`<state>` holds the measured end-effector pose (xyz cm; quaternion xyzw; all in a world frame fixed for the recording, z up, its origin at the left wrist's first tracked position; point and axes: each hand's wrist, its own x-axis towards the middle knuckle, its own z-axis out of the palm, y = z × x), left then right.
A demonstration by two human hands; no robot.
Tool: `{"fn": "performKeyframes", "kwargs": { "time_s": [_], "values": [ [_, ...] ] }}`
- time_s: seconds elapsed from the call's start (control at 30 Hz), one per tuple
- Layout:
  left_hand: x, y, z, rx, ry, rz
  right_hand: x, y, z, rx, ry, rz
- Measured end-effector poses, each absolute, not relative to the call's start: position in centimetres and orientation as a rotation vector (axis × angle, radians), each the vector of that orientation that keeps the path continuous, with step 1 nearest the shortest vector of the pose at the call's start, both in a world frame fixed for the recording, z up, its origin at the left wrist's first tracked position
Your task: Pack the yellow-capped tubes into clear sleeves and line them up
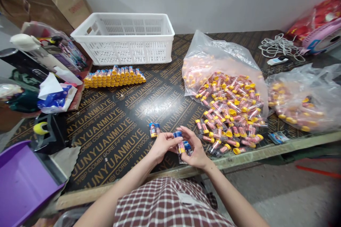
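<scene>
Two blue-labelled tubes (152, 129): sat side by side on the printed plywood tabletop (106, 120), just beyond the left hand (162, 145).
Blue-and-yellow tube (179, 143): was held up between both hands near the tabletop's front edge, blue end uppermost, yellow band below, slightly tilted.
Left hand's hold: pinched the blue upper end between thumb and fingertips, fingers drawn in close.
Right hand (197, 149): curved around the opposite side of the same tube, half spread, thumb near the lower part; impossible to tell grip from light touch.
Small blue piece (187, 145): showed within the curve of the right hand, too hidden to identify.
Yellow-capped clear tubes (233, 111): lay in a loose heap beside the right hand, pink inside, spilling from a translucent plastic bag (195, 44).
Second plastic bag (322, 81): rested farther right, yellow caps visible through the film.
Stacked tubes (114, 77): were packed in tight rows, yellow ends facing forward, just before the white plastic basket (133, 51).
Far right: held a white cable (278, 46) and a pink fan (323, 37).
Near left: held a purple dustpan (23, 181).
</scene>
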<state>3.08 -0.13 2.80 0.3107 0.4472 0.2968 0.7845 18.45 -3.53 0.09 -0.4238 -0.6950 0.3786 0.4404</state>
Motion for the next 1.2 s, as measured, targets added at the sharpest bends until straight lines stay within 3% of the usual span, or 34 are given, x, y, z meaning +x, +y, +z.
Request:
{"fn": "performKeyframes", "kwargs": {
  "time_s": [0.23,0.43,0.7,0.9,1.2],
  "values": [
    [1.2,1.2,2.8,0.769,1.072,0.707,18.1,-2.9,1.1,-1.076,-1.785,0.884],
    [-5.5,4.3,0.2,1.278,1.782,0.815,23.1,-1.7,0.4,-1.524,-1.822,0.319],
    [-6.3,4.4,-1.0,1.697,2.007,0.500,28.1,-2.8,-0.8,-1.840,-2.157,-0.094],
    [-4.0,3.5,-0.8,2.088,2.031,0.551,28.8,-4.1,-0.7,-1.922,-2.212,-0.140],
    [-2.2,2.6,-2.5,2.206,1.897,0.435,28.6,-4.7,-1.3,-1.964,-2.171,-0.126]
  ]
}}
